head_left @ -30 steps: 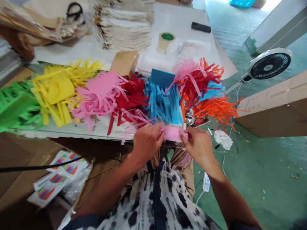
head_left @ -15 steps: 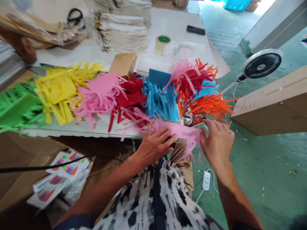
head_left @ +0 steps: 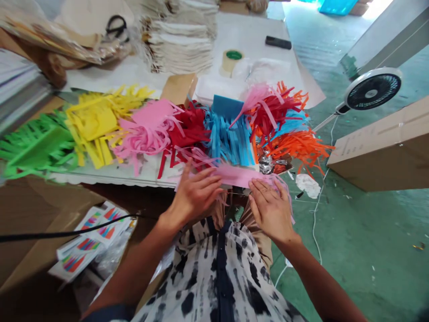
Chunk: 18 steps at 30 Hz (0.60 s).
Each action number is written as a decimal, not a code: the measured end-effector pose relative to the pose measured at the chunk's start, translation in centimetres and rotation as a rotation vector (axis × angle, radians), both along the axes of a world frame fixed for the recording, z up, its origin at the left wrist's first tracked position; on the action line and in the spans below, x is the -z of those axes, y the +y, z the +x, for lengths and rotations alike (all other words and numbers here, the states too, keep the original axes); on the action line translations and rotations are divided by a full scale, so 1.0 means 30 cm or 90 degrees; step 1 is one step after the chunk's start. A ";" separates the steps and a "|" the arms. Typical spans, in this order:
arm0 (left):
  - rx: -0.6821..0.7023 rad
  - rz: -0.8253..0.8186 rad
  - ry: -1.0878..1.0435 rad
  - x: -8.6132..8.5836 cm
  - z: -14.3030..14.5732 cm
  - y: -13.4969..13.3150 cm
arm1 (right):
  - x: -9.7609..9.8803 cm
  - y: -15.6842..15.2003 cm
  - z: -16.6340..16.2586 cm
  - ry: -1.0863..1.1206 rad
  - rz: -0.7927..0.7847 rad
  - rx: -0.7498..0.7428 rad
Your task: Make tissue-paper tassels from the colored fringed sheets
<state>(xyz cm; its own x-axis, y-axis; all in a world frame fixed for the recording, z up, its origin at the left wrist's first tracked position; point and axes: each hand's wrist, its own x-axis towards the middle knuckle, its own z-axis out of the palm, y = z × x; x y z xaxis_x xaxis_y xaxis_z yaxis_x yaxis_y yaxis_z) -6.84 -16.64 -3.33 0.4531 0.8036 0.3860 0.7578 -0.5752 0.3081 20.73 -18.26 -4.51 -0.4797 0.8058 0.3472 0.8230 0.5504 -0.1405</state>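
Observation:
A strip of pink fringed tissue paper (head_left: 236, 175) lies along the table's front edge, its cut fringes trailing at both ends. My left hand (head_left: 197, 190) rests on its left part, fingers stretched out and thumb raised. Flat on the right part lies my right hand (head_left: 270, 203), fingers extended. Just behind the strip are bundles of fringed paper: blue (head_left: 228, 134), red (head_left: 191, 127), pink (head_left: 150, 123), yellow (head_left: 97, 118) and green (head_left: 43, 145). To the right sits a mixed pile with orange fringe (head_left: 296, 145) and red fringe (head_left: 271, 112).
Farther back are a tape roll (head_left: 231, 60), a black bar-shaped object (head_left: 278, 42), stacked white bundles (head_left: 181, 44) and black-handled scissors (head_left: 116, 27). A fan (head_left: 372, 91) and a cardboard box (head_left: 385, 147) stand at right. Below left, an open carton holds printed cards (head_left: 89, 232).
My right hand has moved left and come down flat on the pink strip. My left hand has shifted left along it. The strip now lies straighter and flatter.

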 end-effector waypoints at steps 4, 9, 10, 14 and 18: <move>-0.162 0.107 -0.035 -0.054 -0.076 -0.016 | 0.001 0.002 0.007 0.019 0.030 -0.015; 0.079 0.085 -0.012 -0.030 0.074 -0.019 | 0.015 -0.006 0.016 0.021 0.036 -0.038; 0.108 0.062 0.005 -0.009 0.108 -0.014 | 0.017 -0.006 0.024 0.022 0.036 -0.044; 0.094 0.057 -0.008 0.064 0.160 0.014 | 0.011 0.010 0.072 0.053 0.025 -0.048; 0.073 0.017 -0.062 0.053 0.129 0.039 | -0.016 0.039 0.105 0.121 -0.048 0.006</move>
